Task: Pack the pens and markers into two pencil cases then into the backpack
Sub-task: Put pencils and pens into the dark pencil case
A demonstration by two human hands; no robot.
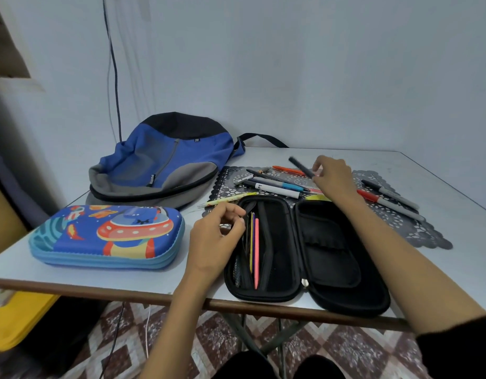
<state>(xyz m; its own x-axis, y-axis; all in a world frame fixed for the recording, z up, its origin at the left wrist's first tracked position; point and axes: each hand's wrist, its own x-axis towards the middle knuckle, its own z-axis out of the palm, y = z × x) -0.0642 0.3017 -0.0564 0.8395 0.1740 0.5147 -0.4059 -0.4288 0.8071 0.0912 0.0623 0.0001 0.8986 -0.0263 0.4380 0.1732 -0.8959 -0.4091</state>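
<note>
A black pencil case [329, 258] lies open near the table's front edge; its left half holds a pink pen [256, 253] and thin pencils. My left hand [217, 236] pinches the elastic band at that half's upper left. My right hand [333, 176] holds a dark pen [300, 166] lifted above a pile of pens and markers [274, 184] on a grey lace mat [425, 231]. Two markers [392, 199] lie to the right on the mat. A blue cartoon pencil case [105, 236] sits closed at the left. The blue and grey backpack [160, 162] lies behind it.
The white table [455, 170] stands against a pale wall, its brown front edge close to me. A cable hangs down the wall behind the backpack. A yellow bin [20, 318] sits on the patterned floor at the lower left.
</note>
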